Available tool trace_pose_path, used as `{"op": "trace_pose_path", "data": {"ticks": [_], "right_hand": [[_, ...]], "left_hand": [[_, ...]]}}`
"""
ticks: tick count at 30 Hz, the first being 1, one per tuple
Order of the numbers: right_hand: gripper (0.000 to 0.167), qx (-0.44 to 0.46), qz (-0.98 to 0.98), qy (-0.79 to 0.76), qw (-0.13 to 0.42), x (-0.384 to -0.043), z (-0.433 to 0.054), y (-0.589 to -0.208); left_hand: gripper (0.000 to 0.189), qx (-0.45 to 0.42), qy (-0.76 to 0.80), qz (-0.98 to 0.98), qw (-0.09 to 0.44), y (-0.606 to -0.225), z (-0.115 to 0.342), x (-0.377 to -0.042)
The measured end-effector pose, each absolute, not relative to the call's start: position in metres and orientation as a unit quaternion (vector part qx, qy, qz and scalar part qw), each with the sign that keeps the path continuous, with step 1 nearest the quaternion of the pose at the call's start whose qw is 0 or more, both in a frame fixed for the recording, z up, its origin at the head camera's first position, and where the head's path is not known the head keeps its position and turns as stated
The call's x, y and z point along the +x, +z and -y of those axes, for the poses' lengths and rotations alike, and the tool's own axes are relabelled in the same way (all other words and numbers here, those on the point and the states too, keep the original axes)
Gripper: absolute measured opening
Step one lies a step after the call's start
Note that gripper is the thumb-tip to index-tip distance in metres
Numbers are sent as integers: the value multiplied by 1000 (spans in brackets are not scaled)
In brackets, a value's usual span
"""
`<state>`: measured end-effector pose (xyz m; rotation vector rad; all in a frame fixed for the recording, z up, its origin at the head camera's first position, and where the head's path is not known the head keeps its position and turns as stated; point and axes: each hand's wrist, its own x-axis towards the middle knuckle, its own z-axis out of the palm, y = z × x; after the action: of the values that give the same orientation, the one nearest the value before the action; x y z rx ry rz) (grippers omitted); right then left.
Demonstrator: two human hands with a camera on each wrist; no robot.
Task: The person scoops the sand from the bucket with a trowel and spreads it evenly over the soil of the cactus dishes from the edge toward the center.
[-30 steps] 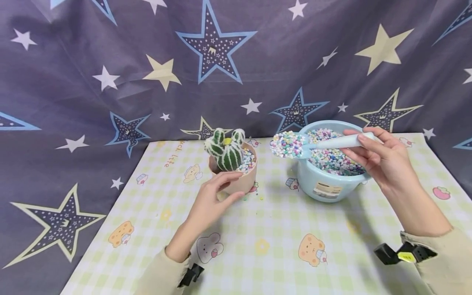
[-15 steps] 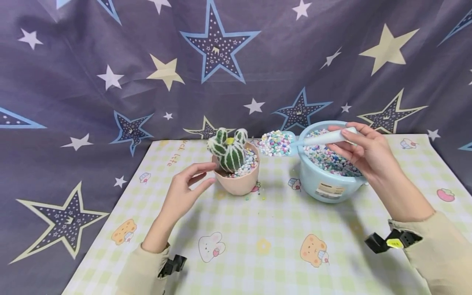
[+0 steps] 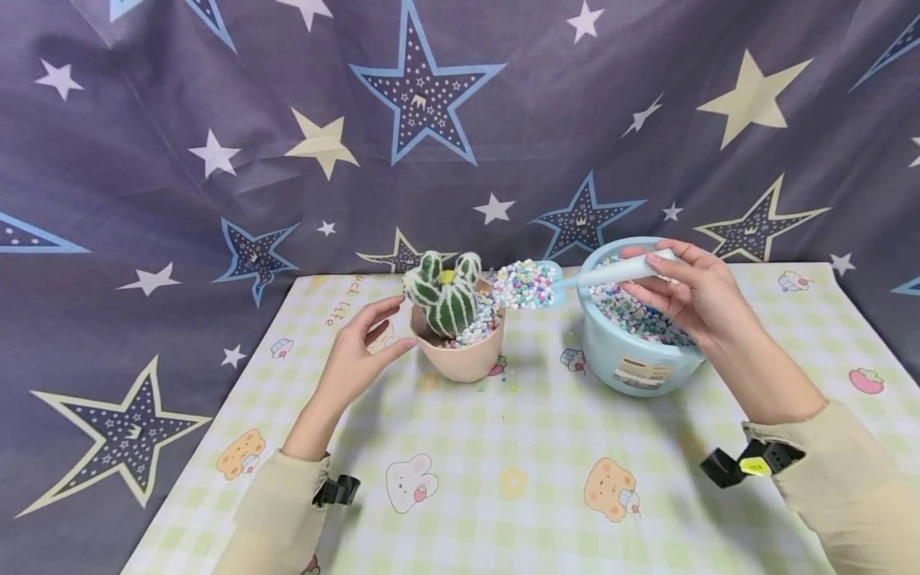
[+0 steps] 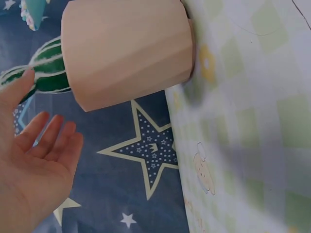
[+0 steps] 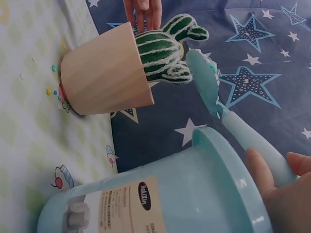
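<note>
My right hand (image 3: pixel 707 299) grips the pale handle of a light blue scoop (image 3: pixel 621 270), seen from below in the right wrist view. Its bowl, heaped with multicoloured pebbles (image 3: pixel 523 285), is held level near the right rim of a peach flowerpot (image 3: pixel 463 361). A green cactus with white fuzzy lines (image 3: pixel 453 310) stands in the pot, with similar pebbles at its right side. Left of the pot is my left hand (image 3: pixel 354 355), thumb and fingers spread and holding nothing. In the left wrist view a small gap shows between those fingers and the flowerpot (image 4: pixel 129 51).
A light blue bucket (image 3: pixel 632 371) of pebbles stands to the right, beneath the scoop's handle. A few stray pebbles (image 3: pixel 513 388) lie on the checked tablecloth (image 3: pixel 503 447) by the pot. A star-patterned curtain (image 3: pixel 251 96) hangs behind the table.
The loaded scoop has moved left from above the bucket to the pot's right rim. My left hand has drawn back from the pot's front to its left side.
</note>
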<state>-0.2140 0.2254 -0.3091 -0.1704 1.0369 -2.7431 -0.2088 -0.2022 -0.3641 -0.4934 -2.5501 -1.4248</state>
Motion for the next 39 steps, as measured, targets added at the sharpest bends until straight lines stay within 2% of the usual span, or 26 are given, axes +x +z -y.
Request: {"op": "trace_pose_path", "data": {"ticks": [5,12,31,39], "right_hand": [[14,-72,-365,-922,106,-215,-222,-311],[8,-50,-363,-924,109,-215,-219,-311],[10,-54,-407,-904,124,-217,-205,-314],[11,-57,-427,-893,131,-217,-200,-314]], "left_hand": [[74,-152,-480,862,56,-368,199,-216],[80,-146,-500,853,32,-374,194,-224],[104,-147,-492,858,-23,-391,188,-237],[103,-146,-444,884,-3,-394,188,-240]]}}
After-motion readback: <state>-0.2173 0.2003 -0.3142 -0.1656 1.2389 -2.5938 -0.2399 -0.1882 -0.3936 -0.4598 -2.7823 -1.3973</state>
